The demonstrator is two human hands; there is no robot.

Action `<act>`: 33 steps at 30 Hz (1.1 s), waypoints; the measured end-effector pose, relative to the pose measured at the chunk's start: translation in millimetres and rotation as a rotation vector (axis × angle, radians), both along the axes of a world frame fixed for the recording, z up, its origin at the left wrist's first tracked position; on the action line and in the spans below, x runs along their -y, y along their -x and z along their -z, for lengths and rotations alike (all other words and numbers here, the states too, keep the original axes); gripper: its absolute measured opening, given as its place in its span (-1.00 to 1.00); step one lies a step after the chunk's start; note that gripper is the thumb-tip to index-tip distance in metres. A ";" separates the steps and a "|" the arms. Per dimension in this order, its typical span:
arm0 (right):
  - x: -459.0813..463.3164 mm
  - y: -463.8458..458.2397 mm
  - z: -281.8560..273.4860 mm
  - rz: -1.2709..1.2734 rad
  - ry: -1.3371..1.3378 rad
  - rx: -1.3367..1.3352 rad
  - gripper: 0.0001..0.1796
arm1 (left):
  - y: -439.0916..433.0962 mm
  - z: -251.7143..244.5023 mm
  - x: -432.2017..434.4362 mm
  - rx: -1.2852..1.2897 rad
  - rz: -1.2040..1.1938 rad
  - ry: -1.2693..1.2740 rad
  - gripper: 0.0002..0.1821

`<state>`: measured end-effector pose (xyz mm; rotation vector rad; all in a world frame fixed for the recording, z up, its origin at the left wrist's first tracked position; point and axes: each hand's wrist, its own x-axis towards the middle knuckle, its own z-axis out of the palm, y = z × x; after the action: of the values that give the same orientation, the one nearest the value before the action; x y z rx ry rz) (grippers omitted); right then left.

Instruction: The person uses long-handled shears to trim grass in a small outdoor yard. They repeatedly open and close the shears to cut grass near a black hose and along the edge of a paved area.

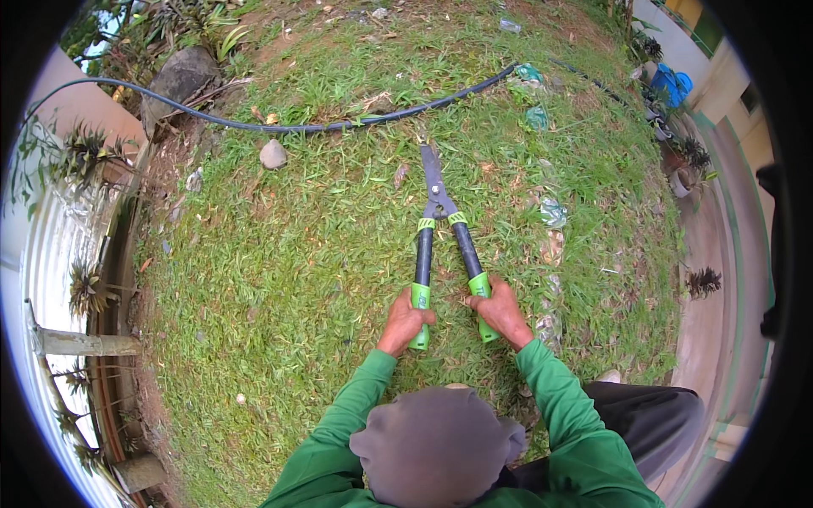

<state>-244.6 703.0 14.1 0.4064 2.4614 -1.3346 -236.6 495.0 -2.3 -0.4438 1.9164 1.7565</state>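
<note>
A pair of hedge shears [436,190] with black shafts and green grips lies over short grass [286,267], its blades pointing away from me and nearly closed together. My left hand [406,320] is wrapped around the left green grip. Around the right green grip, my right hand [503,311] is closed, with the grip's lower end showing below it. The handles stand moderately apart. Just beyond the blade tips, a dark hose [305,128] crosses the grass.
A small pointed stone [273,154] sits left of the blades. Crumpled green plastic [537,118] and a clear plastic piece [553,213] lie to the right. A boulder [181,79] stands at the upper left, potted plants [681,181] and a blue container [671,86] along the right edge.
</note>
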 end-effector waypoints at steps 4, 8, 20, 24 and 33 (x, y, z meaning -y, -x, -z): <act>-3.5 -30.8 23.7 0.042 0.045 0.110 -0.59 | -27.9 10.3 -8.1 0.032 -0.042 0.065 -0.51; -4.9 -40.5 16.0 0.043 0.139 -0.028 -0.65 | -44.0 5.9 -10.3 -0.076 -0.100 0.089 -0.53; 5.3 44.8 -75.2 -0.085 0.353 0.117 -0.74 | 24.4 -60.7 2.8 -0.060 -0.114 0.003 -0.57; 11.1 87.3 -100.2 -0.104 0.234 0.122 -0.75 | 59.7 -93.9 10.0 -0.013 -0.142 -0.121 -0.58; -22.5 205.9 -241.0 -0.310 0.000 0.332 -0.77 | 109.1 -160.9 -0.8 0.091 -0.153 -0.444 -0.79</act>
<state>-450.4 725.4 255.1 0.2138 2.1439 -1.0459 -345.7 495.7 158.6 -0.5036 1.4034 2.1466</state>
